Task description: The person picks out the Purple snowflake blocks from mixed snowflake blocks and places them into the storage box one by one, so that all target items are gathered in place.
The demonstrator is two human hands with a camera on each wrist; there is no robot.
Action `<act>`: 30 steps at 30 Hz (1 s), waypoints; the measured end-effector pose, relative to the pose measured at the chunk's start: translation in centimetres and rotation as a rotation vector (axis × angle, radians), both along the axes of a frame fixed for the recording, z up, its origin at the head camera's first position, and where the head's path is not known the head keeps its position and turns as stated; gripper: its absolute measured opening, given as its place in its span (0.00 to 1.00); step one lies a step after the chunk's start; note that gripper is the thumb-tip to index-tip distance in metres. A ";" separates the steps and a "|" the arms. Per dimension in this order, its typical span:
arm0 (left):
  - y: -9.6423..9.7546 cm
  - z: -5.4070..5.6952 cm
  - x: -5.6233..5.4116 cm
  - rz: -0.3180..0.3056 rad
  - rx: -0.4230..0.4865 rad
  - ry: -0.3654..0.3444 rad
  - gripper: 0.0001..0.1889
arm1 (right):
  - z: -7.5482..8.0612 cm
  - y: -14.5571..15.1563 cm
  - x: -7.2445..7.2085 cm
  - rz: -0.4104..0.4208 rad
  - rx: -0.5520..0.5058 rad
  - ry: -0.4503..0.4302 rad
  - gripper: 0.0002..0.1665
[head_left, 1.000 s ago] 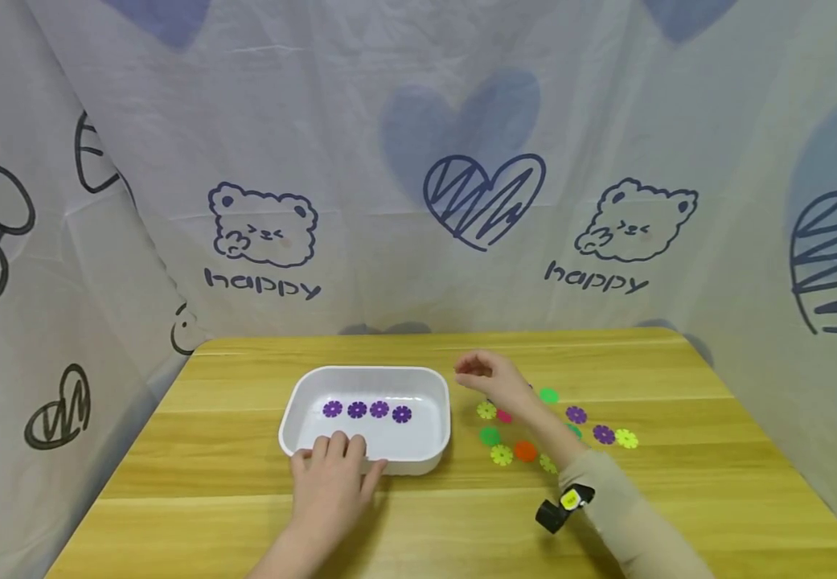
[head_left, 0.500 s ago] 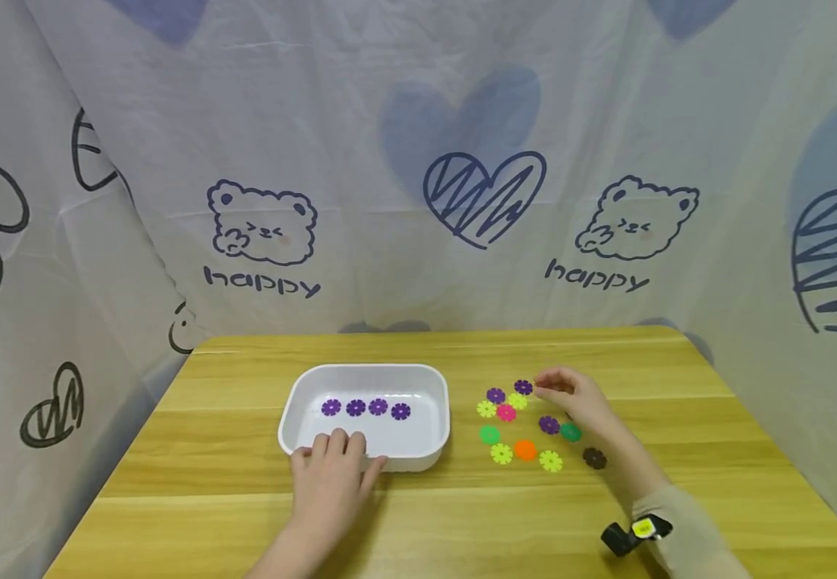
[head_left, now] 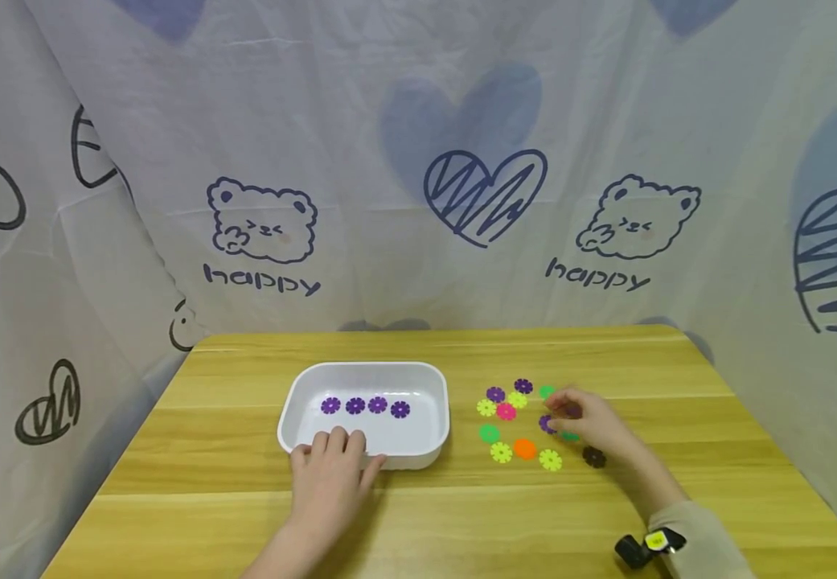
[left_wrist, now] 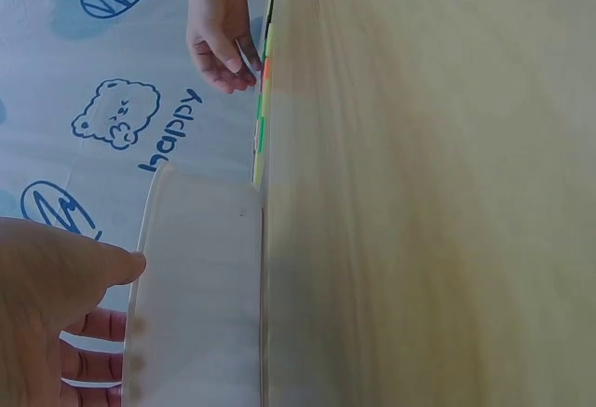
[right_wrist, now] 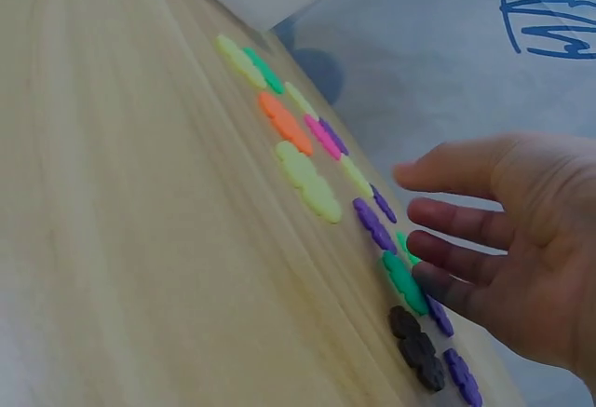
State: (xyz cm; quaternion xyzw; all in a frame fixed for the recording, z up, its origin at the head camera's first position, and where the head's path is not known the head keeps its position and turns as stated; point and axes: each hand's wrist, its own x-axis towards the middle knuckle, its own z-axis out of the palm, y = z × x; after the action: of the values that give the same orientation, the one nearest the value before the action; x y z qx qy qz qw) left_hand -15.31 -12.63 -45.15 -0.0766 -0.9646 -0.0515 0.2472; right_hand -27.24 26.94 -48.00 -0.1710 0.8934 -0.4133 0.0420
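Observation:
A white plastic basin (head_left: 432,460) stands on the table with several purple snowflake discs (head_left: 355,406) in a row inside. My left hand (head_left: 329,482) holds its near rim, fingers hooked over the edge and thumb on the rim in the left wrist view. To the right lies a loose group of snowflake discs. My right hand (head_left: 592,422) hovers low over that group, thumb and fingers apart and nothing between them. Under its fingertips are a purple disc (head_left: 547,424) and a green disc (right_wrist: 403,282). The hand partly hides the discs beneath it.
Nearby are a black disc (head_left: 594,457), an orange disc (head_left: 525,449), a pink disc (head_left: 506,412), and several yellow and purple ones. A printed curtain (head_left: 389,241) hangs behind the wooden table (head_left: 461,531).
My right hand has moved from beside the basin's right edge, rightward and then down toward the discs on the right. My left hand stays on the basin rim.

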 end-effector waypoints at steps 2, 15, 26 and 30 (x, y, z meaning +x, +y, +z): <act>0.0 0.0 0.0 -0.002 -0.002 -0.003 0.20 | -0.3 0.0 -0.1 0.025 0.022 0.008 0.18; -0.1 0.0 0.0 -0.013 0.000 -0.001 0.20 | -1.0 -0.4 -0.2 0.037 0.092 0.034 0.15; -0.2 0.2 0.1 -0.002 -0.004 -0.026 0.19 | -1.3 -0.5 -0.7 0.027 0.121 0.078 0.19; -0.2 0.2 0.1 -0.003 -0.005 -0.026 0.19 | -1.2 -0.4 -0.8 0.034 0.119 0.088 0.20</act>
State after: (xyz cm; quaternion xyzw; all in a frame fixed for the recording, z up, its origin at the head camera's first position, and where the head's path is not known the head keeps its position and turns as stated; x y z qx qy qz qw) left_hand -15.25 -12.79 -44.90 -0.0777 -0.9677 -0.0505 0.2345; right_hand -28.02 26.56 -49.24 -0.2014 0.9143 -0.3510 0.0198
